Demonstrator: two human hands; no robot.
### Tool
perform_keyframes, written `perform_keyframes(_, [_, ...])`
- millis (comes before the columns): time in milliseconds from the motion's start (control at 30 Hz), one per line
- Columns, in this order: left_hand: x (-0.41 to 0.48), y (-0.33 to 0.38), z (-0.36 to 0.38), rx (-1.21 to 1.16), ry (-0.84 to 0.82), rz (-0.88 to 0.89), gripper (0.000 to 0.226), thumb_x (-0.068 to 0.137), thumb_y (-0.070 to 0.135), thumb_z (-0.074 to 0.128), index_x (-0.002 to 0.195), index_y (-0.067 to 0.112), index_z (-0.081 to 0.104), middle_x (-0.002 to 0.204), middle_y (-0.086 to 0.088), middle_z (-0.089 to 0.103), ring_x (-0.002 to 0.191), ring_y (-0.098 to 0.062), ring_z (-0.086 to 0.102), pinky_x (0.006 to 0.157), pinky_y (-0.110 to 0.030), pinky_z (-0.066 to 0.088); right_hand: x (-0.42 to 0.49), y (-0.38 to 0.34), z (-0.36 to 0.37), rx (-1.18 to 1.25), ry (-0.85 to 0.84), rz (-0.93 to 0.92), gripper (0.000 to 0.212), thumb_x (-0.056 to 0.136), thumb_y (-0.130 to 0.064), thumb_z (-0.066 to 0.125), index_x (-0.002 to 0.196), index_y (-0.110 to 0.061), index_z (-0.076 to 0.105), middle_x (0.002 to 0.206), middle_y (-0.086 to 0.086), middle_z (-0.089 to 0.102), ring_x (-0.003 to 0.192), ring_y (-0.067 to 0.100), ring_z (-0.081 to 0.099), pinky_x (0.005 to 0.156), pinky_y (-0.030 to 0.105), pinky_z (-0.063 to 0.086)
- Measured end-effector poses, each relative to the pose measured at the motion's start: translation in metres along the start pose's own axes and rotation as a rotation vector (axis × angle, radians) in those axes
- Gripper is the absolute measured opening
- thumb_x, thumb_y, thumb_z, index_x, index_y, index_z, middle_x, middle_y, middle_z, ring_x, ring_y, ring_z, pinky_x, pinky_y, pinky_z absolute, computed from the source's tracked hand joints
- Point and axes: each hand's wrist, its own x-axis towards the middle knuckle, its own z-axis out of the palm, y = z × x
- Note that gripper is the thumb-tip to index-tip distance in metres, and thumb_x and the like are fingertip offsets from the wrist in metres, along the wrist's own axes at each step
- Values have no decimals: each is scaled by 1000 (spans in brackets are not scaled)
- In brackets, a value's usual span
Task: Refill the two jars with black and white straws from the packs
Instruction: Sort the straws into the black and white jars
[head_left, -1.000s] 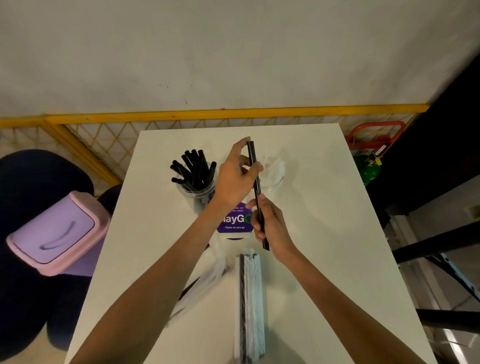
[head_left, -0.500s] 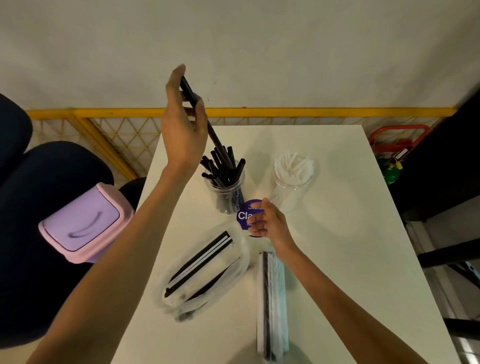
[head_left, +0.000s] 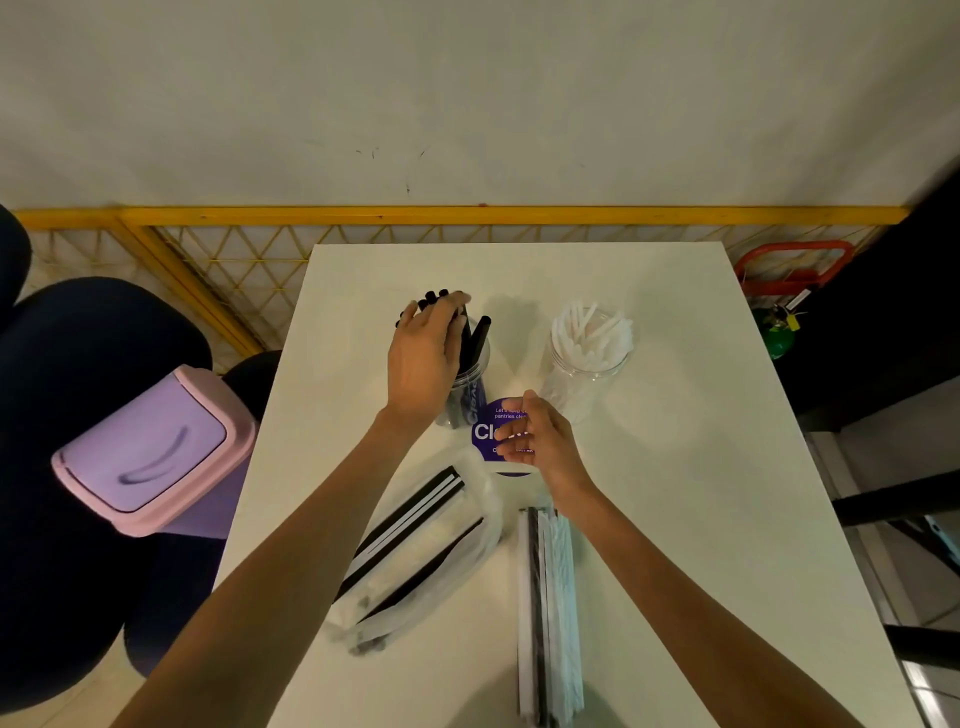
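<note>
A single white worktop (head_left: 675, 467) fills the middle of the frame, running from the lower edge up to one yellow rail (head_left: 457, 214) along the wall. In the left of the frame sit a dark chair (head_left: 78, 364) and, just off the worktop's edge, one pink bin (head_left: 145, 447) with a lilac lid. Two packs lie in the lower half of the worktop. The clear bag (head_left: 415, 551) lies slantwise at lower centre-left with black and white straws inside. The second pack (head_left: 548, 613) lies straight at lower centre, mostly white with one dark straw showing. Two clear jars stand side by side but apart in the upper middle. The left jar (head_left: 470, 384) holds the black straws (head_left: 480, 332), and the right jar (head_left: 589, 358) holds the white straws (head_left: 592, 330). The two hands are apart. The left hand (head_left: 423, 358) is cupped over the tops of the black straws, and I cannot tell whether it grips any of them. The right hand (head_left: 535, 436) hovers below and between the jars, fingers loosely bent and holding nothing. It partly covers one round purple card (head_left: 485, 431) lying on the worktop.
</note>
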Motion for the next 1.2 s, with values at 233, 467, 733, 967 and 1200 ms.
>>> perform_keyframes(233, [-10,-21,11,207,-99,58,40,95,25,36,112,4,65,115,-11,67,116,-29,56,104,-44,32,5,0,0,-32,6,-15,31,101,-34,34,90,-20,60,71,4,63,61,14,59,60,21,51])
perform_keyframes(467, [-11,-11,7,221,-203,33,51,96,31,26,127,3,54,128,-14,58,128,-32,46,109,-49,26,3,-2,-2,-48,3,-40,30,101,-34,34,91,-20,59,70,2,63,60,11,60,60,19,51])
perform_keyframes(733, [-31,25,-26,-137,37,-2,40,95,20,38,126,1,52,119,-16,59,106,-24,56,89,-25,44,-6,-8,6,-58,-4,-121,31,101,-32,36,99,-10,58,70,5,60,57,12,57,62,20,50])
perform_keyframes(967, [-98,12,-49,-221,50,11,26,93,19,45,113,9,56,86,-5,67,66,-12,59,61,-21,48,-20,4,25,-90,-27,-137,17,98,-17,42,100,-7,56,69,6,59,49,8,56,57,21,47])
perform_keyframes(1200, [-170,-28,-44,-69,-287,-117,35,89,29,41,94,8,68,69,-4,68,55,-22,60,55,-31,51,-31,31,34,-119,-17,-117,16,97,-14,46,86,-19,57,69,2,58,45,-3,55,49,11,45])
